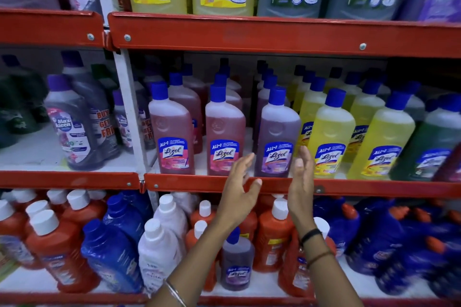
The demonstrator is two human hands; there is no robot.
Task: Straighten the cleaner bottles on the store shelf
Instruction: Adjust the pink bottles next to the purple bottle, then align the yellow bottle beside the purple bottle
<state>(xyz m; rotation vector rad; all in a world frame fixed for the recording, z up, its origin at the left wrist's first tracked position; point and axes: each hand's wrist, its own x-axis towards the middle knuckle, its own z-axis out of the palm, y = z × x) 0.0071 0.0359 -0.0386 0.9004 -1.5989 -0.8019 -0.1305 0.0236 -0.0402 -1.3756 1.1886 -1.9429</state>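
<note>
A purple cleaner bottle [277,133] with a blue cap stands upright at the front of the middle shelf [199,183]. My left hand [238,188] is open just to its lower left, fingers spread, not touching it. My right hand [301,177] is open at its lower right, palm turned toward the bottle. To the left stand two pink cleaner bottles [172,132] [224,134], and to the right stand yellow cleaner bottles [330,139] in rows, all with labels facing front.
The red top shelf lip [249,35] hangs above with large yellow and grey-green bottles on it. The bottom shelf holds orange, blue and white bottles and one small purple bottle [237,264] between my forearms. A white upright post [129,112] divides the shelving at left.
</note>
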